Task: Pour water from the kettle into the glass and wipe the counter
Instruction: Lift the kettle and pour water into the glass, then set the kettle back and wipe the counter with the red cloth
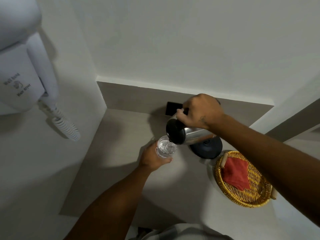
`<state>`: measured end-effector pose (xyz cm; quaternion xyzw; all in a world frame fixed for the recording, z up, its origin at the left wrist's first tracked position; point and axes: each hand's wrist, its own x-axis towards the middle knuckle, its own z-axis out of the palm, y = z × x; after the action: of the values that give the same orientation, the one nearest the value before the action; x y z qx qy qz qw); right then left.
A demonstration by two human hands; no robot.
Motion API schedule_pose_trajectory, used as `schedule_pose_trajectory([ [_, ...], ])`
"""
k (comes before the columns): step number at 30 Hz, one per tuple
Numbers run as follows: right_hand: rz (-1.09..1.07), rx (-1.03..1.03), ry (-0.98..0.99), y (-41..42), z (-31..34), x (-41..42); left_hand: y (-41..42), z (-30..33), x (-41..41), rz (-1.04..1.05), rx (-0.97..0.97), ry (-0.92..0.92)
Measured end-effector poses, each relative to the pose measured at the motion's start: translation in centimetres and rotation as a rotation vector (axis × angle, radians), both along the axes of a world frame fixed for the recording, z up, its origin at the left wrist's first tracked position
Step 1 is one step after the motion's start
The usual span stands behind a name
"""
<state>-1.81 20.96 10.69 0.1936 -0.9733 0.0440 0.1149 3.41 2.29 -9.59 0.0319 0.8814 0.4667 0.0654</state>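
While the right hand [200, 110] tips the kettle [187, 133], water fills the glass [166, 148] gripped by the left hand [153, 157].

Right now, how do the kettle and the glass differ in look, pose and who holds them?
The kettle is shiny metal with a dark lid; the glass is clear, with water visible inside. The kettle is tipped, spout toward the glass and off its dark base; the glass looks roughly upright. The right hand grips the kettle from above; the left hand wraps the glass from the side. Both are hand-held over the counter, joined by the water stream.
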Motion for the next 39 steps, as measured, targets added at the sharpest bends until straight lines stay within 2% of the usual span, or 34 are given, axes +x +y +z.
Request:
schedule_pose_trajectory([
  [3,-0.154,-0.282,-0.082,2.9,-1.6,-0.1,-0.1,-0.2,-0.1,-0.008,0.016,0.011],
  [8,-0.575,-0.783,-0.039,9.0,-5.2,1.1,0.0,-0.6,-0.3,0.002,0.022,0.039],
  [15,-0.956,-1.193,0.017,13.7,-10.8,3.4,-0.2,-1.1,-0.7,-0.032,0.006,0.081],
  [27,-0.967,-1.292,0.059,16.9,-12.1,4.5,-0.1,-2.2,-1.0,-0.039,-0.038,0.083],
  [32,-0.963,-1.267,0.076,16.8,-12.7,5.0,0.0,-2.4,-1.0,-0.03,-0.033,0.081],
  [39,-0.834,-1.255,0.042,16.5,-12.6,6.5,-0.1,-2.9,-1.1,-0.035,-0.04,0.085],
])
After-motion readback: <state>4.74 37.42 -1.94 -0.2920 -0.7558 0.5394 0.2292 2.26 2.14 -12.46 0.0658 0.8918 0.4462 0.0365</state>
